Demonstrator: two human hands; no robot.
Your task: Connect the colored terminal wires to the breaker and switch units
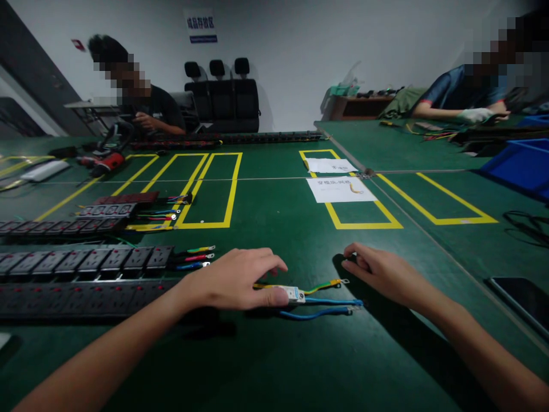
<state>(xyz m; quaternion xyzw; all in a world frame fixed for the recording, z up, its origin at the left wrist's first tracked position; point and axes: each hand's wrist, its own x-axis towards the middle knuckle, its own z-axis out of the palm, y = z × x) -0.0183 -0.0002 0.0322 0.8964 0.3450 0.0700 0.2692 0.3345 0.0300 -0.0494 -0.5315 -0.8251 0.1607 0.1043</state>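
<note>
My left hand (244, 280) is closed on a small white module (295, 294) with a blue-marked label, its thumb pressed on the near side and its index finger stretched above. From the module run a yellow-green wire (321, 287) and a blue wire (332, 301) with metal lugs. Another blue wire (315, 313) lies in front, its lug on the green table. Off to the right, my right hand (377, 272) hovers near the lug ends with curled fingers, thumb close to the index finger and nothing visible between them. It is apart from the wires.
Black socket strips (86, 260) with wire ends lie at the left. Beyond are a red-black cordless drill (107, 160), yellow tape outlines and a paper sheet (341, 190). A phone (521, 303) and a blue bin (521, 166) are at the right. Two people work across the table.
</note>
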